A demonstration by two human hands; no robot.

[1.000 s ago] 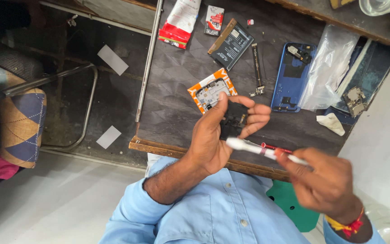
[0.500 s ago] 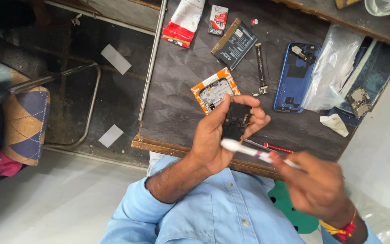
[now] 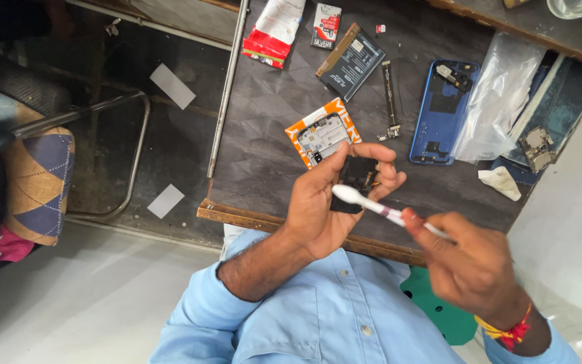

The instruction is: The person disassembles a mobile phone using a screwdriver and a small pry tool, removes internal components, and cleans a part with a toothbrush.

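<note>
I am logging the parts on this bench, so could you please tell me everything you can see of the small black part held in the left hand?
The small black part is a flat, roughly rectangular piece, dark and plastic-looking, with small details near its right edge. The left hand pinches it upright above the dark table's near edge, thumb over its top. The white-tipped tool in the right hand crosses its lower part.

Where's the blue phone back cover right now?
Head view: the blue back cover lies on the dark table, right of centre, between the thin flex strip and the clear plastic bag.
</note>
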